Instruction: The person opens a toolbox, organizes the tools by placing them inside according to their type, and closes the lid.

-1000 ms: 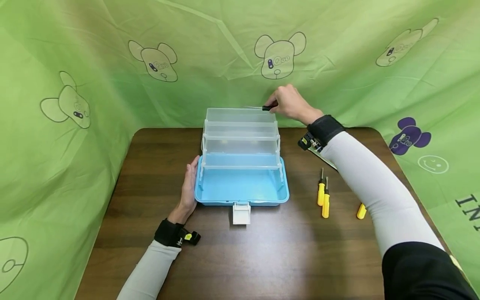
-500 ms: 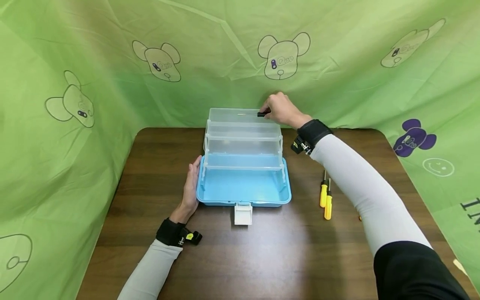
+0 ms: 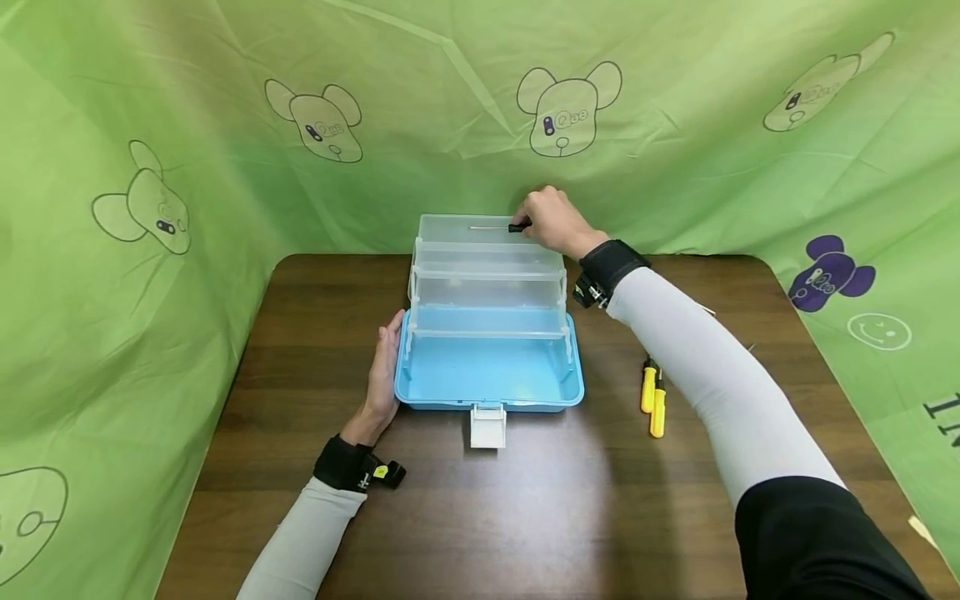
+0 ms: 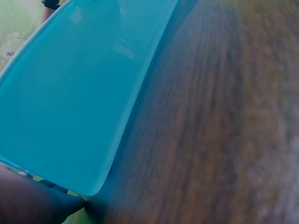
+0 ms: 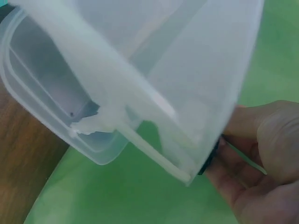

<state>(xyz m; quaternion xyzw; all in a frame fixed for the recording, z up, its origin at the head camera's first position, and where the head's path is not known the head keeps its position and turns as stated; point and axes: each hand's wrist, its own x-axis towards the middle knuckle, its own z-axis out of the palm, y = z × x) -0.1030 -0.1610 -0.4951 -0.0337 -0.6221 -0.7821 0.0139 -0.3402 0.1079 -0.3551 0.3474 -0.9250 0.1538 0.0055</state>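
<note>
A blue toolbox (image 3: 420, 400) stands on the table with its clear tiered trays (image 3: 487, 262) spread up and back and its white latch (image 3: 488, 427) hanging down in front. Against the box's left end lies my left hand (image 3: 381, 375), fingers straight; the left wrist view shows part of this hand (image 4: 32, 200) beside the blue wall (image 4: 79, 102). My right hand (image 3: 558, 223) pinches a screwdriver (image 3: 517, 227) over the rearmost tray, its thin shaft pointing left and its handle mostly hidden. In the right wrist view the curled fingers (image 5: 231, 172) sit behind a tray corner.
Two yellow-handled screwdrivers (image 3: 657, 413) lie on the table (image 3: 315, 333) right of the box, their tips partly behind the right sleeve (image 3: 697, 375). Thin tips of other things peek out past that sleeve. A green printed cloth (image 3: 435, 108) hangs close behind the table.
My right hand has moved left and slightly down with the screwdriver, from the tray's right rear corner to over the tray. The left hand stays against the box.
</note>
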